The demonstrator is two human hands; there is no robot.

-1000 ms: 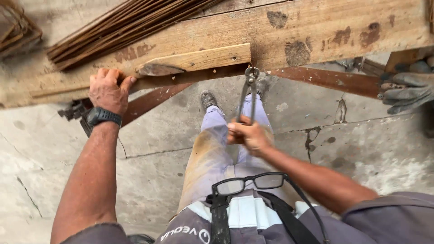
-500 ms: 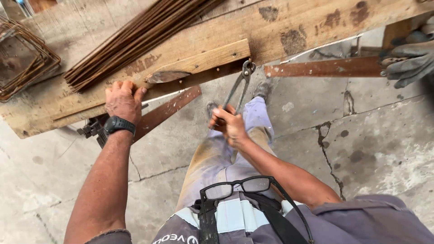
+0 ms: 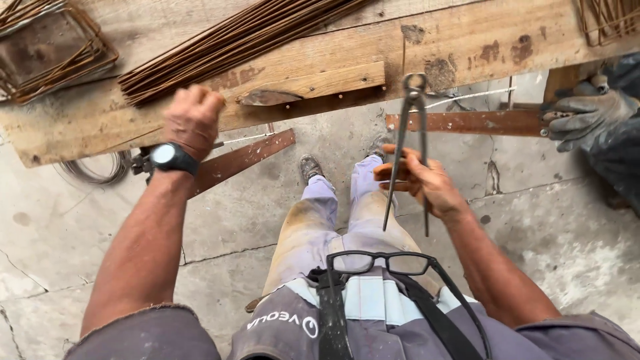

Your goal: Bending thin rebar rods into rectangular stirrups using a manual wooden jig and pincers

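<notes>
Item, nearest: your right hand (image 3: 427,183), fingers wrapped around the long-handled pincers (image 3: 408,150); keep the handles steady, head at the plank's edge. Item: your left hand (image 3: 192,120), fisted over the wooden plank (image 3: 467,47). Item, beyond: rusty rod bundle (image 3: 233,43), untouched.

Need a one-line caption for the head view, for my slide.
Right hand holds long-handled pincers at a wooden bench; left hand rests fisted beside bundled rebar rods.
</notes>
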